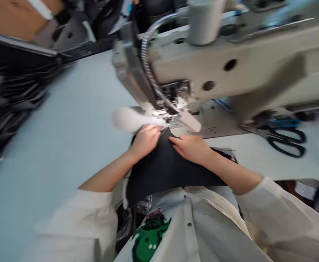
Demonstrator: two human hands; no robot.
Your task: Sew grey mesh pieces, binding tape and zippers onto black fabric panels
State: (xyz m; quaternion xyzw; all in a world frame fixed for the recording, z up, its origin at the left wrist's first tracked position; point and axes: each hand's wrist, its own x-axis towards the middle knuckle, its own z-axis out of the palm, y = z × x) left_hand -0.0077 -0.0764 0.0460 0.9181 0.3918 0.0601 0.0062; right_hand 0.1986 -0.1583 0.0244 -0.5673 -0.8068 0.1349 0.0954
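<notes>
Here, a person's left hand (pixel 146 140) and right hand (pixel 192 148), both partly curled, held dark fabric (pixel 163 171) near the lit end of a pale sewing machine (pixel 258 62)

No words, brand or numbers can be read on the sewing machine (pixel 266 58) or elsewhere in the view. A pale slip (pixel 305 190) at the lower right, below the edge of the bench (pixel 91 109), has faint marks too blurred to make out. The white shirt (pixel 214 222) bears a green cartoon print (pixel 151 238), with no legible lettering.
</notes>
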